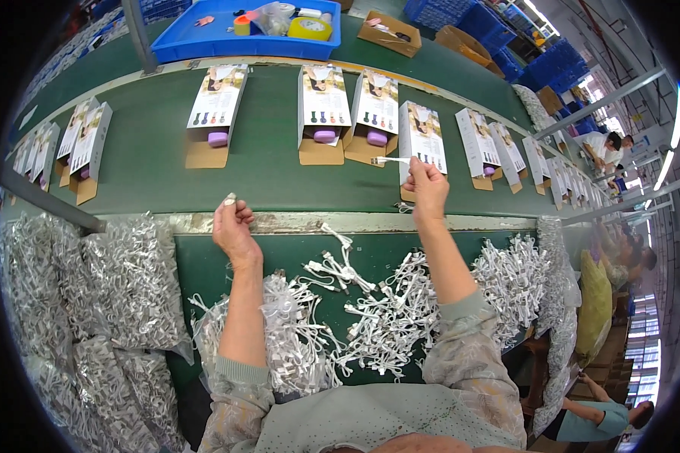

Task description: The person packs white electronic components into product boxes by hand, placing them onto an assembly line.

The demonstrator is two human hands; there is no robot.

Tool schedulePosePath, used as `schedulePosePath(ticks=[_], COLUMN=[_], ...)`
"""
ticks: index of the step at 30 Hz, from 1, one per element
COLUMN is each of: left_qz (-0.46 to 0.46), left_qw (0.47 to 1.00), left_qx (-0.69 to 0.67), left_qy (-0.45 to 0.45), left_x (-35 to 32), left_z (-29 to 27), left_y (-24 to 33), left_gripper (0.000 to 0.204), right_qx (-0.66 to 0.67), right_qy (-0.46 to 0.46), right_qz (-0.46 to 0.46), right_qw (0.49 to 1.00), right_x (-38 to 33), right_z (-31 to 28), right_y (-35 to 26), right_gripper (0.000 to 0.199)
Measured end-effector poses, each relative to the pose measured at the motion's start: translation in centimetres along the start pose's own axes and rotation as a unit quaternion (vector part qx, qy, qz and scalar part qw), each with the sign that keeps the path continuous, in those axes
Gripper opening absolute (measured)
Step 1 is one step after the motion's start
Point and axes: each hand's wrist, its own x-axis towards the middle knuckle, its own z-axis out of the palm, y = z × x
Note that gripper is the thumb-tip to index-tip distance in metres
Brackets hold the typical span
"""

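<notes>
My right hand (428,190) pinches a short white USB cable (390,159) above the green belt. The cable's metal plug points left, toward the cardboard flap of an open carton (375,106) with a purple item in it. Another printed carton (423,140) stands just behind my right fingers. My left hand (236,232) is closed over the belt's near edge. Something small and whitish shows at its fingertips, too small to name. Between my forearms, a loose pile of white cables (393,321) lies on the green worktop.
More open cartons (217,102) line the belt (151,170) on both sides. Clear bags of cables (132,279) are stacked at left. A blue tray (245,49) with tape rolls sits beyond the belt. Metal posts (53,200) cross at the sides. Other people (601,151) work at right.
</notes>
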Motion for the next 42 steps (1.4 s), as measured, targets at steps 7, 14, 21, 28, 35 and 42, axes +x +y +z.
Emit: schedulePosePath(ticks=[7,14,21,28,35,42], left_qz=[0.0,-0.002,-0.001,-0.008,-0.014,-0.017], left_qw=[1.0,1.0,0.999,0.999,0.999,0.998], left_qx=[0.011,0.022,0.027,0.032,0.026,0.036], left_qy=[-0.001,-0.004,-0.022,-0.023,-0.042,-0.045], left_x=[-1.8,-2.0,-4.4,-5.7,-4.3,-4.3], left_z=[2.0,3.0,4.9,5.9,6.8,7.2], left_y=[-0.2,-0.9,-2.2,-2.7,-4.1,-5.9], left_gripper=[0.02,0.021,0.021,0.02,0.019,0.018], right_qx=[0.093,-0.324,-0.674,-0.686,-0.716,-0.615], right_qy=[0.267,0.108,0.038,-0.078,-0.098,-0.118], right_qz=[0.063,0.013,-0.096,-0.139,-0.158,-0.19], right_qw=[0.957,0.94,0.732,0.71,0.673,0.756], right_x=[6.6,7.6,5.9,9.8,13.4,15.2], right_z=[2.9,-1.8,-18.1,-25.1,-26.6,-17.2], right_y=[3.2,5.6,-0.7,-0.2,-0.5,-0.7], right_gripper=[0.024,0.023,0.028,0.009,0.012,0.02])
